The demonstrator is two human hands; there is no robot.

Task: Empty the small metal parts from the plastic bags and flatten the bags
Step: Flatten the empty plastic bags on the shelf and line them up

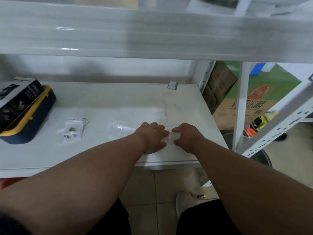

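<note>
My left hand and right hand side by side near right front of shelf board, small bag between and under my fingers. Flat bags just behind hands. Bags with metal parts left of centre. Boxed spray bottle on case at far left. Cardboard boxes right, beyond shelf.

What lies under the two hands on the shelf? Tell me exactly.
A clear plastic bag lies flat on the white shelf, pressed by the left hand and right hand. Only the strip between them shows; whether parts remain under the palms is hidden.
</note>
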